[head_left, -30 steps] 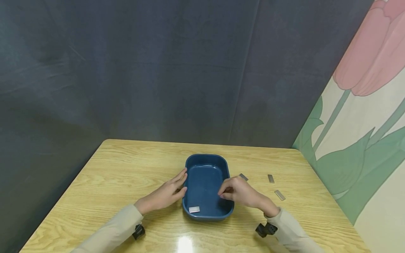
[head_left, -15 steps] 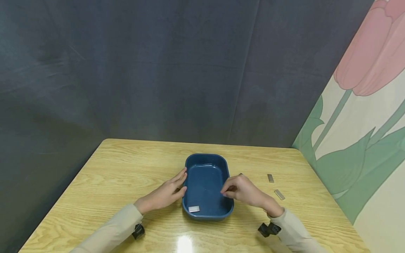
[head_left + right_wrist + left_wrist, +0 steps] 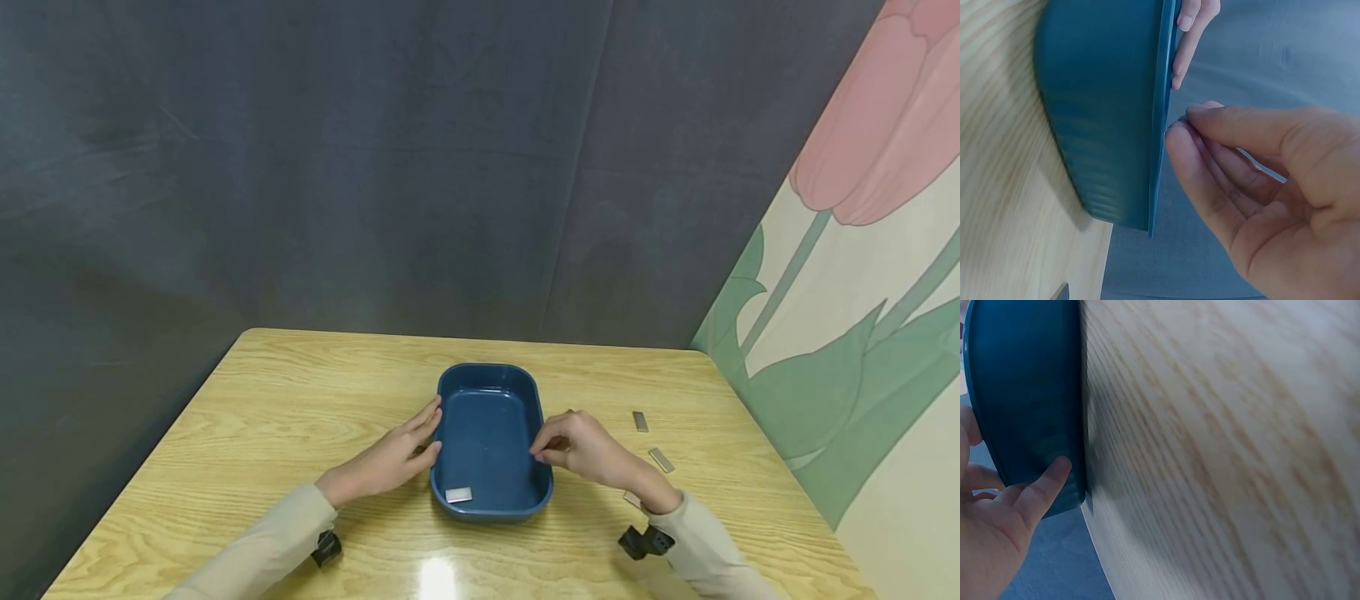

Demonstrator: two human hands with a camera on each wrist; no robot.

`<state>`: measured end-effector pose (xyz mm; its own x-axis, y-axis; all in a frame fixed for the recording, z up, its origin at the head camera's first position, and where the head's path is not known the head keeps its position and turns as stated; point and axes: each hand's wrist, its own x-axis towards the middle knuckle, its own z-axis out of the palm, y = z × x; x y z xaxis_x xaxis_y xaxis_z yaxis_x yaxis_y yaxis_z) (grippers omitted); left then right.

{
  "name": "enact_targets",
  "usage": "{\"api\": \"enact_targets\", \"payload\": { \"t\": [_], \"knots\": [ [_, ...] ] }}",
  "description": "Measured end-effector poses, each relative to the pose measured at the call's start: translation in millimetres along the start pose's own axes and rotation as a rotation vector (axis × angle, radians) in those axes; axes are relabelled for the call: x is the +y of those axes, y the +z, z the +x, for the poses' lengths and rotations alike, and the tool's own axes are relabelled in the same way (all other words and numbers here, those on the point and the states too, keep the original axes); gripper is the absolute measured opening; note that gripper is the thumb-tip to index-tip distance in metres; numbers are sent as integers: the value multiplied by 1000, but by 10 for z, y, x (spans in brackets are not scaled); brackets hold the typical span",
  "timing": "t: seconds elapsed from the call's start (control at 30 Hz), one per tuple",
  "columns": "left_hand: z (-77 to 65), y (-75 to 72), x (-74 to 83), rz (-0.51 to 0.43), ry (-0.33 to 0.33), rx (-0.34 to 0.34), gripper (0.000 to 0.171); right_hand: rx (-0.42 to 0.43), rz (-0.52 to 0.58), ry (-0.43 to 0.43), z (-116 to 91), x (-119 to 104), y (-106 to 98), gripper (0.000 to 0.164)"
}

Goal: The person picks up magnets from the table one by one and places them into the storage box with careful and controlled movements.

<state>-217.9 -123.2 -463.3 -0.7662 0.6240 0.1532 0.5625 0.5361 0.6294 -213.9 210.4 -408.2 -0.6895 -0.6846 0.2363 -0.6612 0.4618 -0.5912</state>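
Note:
A deep blue plastic bin (image 3: pixel 487 442) sits on the wooden table, with one small silver bar (image 3: pixel 458 495) in its near left corner. My left hand (image 3: pixel 390 458) rests on the bin's left wall, fingers extended; in the left wrist view one fingertip (image 3: pixel 1060 465) lies against the outer side. At the right rim, my right hand (image 3: pixel 581 448) has thumb and forefinger pinched together. In the right wrist view a small dark piece (image 3: pixel 1183 119) shows as a sliver between those fingertips, mostly hidden by them.
Right of the bin, two grey metal bars (image 3: pixel 640 421) (image 3: pixel 662 460) lie on the table (image 3: pixel 315 392). Another small bar (image 3: pixel 632 498) is partly covered by the right wrist. A dark curtain (image 3: pixel 375 167) hangs behind, and a tulip-patterned panel (image 3: pixel 862 275) stands at right.
My right hand has drifted slightly right, from over the bin's inside to its right rim, fingers still pinched. It now largely covers a bar seen earlier beside the bin. My left hand stays put.

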Motion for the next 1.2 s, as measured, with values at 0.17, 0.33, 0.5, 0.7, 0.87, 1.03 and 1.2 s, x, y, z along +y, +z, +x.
{"api": "enact_targets", "payload": {
  "t": [0.17, 0.33, 0.5, 0.7, 0.87, 1.03, 1.2],
  "knots": [
    [-3, 3, -1, 6, 2, -2, 58, 11, -6, -1, -30, -8, -28, 12],
    [-2, 6, 2, 7, -1, -5, 58, 17, -7, 8, -65, -3, -52, 14],
    [-3, 4, 9, 1, -5, -7, 58, 26, -11, 7, -94, 24, -67, 13],
    [-5, -2, 16, 8, -13, -6, 59, 35, -12, 2, -111, 49, -90, 12],
    [2, -4, 16, 11, -13, -4, 59, 37, -23, 3, -138, 57, -123, 12],
    [5, -10, 14, 1, -13, -3, 59, 23, -29, 23, -173, 56, -158, 13],
    [1, -11, 14, 6, -10, -7, 59, 3, -30, 62, -224, 83, -189, 14]
  ]
}}
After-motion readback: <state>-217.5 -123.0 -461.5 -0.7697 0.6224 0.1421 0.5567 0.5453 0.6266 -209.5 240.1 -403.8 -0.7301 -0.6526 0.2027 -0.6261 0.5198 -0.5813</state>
